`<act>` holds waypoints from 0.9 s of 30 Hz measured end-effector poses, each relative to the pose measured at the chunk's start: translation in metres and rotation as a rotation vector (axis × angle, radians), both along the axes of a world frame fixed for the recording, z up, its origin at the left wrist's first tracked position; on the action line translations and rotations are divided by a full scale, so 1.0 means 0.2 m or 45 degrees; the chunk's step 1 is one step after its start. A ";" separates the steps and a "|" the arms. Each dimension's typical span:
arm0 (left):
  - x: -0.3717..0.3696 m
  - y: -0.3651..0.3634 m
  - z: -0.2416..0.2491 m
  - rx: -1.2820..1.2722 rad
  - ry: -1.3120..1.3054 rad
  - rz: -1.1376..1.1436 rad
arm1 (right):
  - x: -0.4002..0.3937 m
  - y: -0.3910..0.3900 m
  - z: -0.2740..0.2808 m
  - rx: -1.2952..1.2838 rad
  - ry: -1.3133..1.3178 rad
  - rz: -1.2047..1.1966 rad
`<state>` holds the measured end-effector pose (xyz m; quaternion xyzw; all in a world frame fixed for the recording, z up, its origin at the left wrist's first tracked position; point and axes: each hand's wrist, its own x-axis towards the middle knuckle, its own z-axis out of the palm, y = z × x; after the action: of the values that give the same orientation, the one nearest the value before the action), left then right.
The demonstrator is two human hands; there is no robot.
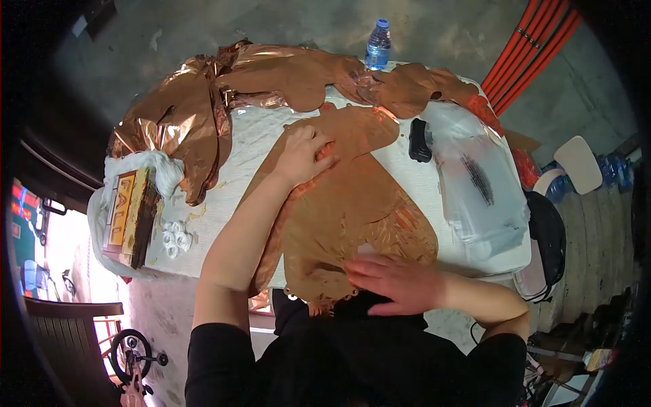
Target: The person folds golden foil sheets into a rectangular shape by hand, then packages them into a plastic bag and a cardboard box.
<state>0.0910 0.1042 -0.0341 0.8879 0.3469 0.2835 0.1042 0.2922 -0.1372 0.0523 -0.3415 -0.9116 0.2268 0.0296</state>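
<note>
A flat, copper-coloured foil balloon (352,197) lies over the near middle of the table, its lower end hanging past the front edge toward my lap. My left hand (305,156) is on its upper part, fingers curled into the foil and thumb bent toward them. Lower down, my right hand (400,279) is stretched out, fingers extended and slightly blurred, with the fingertips over the balloon's crumpled lower end. A small pale patch (366,249) shows just above those fingertips.
More copper foil balloons (285,74) spread along the table's (203,234) far edge and left side. A water bottle (378,46) stands at the back. At right are clear plastic bags (475,183) and a black object (420,140); at left, a box (129,217) and white rolls (176,239).
</note>
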 end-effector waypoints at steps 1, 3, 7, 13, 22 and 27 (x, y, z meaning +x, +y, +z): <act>0.01 0.00 0.00 0.034 0.039 0.018 | 0.04 0.02 0.04 -0.375 0.003 -0.037; 0.01 -0.01 0.00 0.074 0.061 0.008 | 0.10 0.07 0.07 -0.740 0.025 -0.090; 0.02 -0.04 0.03 0.148 0.118 0.022 | 0.21 0.20 -0.02 0.219 0.052 -0.841; 0.02 -0.03 0.05 0.187 0.157 -0.116 | 0.25 0.31 -0.17 0.314 -0.150 -1.082; 0.02 -0.03 0.04 0.190 0.201 -0.121 | 0.29 0.31 -0.15 0.312 -0.045 -1.141; 0.03 -0.02 0.02 0.189 0.199 -0.135 | 0.31 0.34 -0.14 0.036 -0.110 -1.086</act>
<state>0.0965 0.1009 -0.0293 0.9298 0.2844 0.2324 0.0256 0.3551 -0.0698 0.0236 -0.6967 -0.6921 0.1672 0.0872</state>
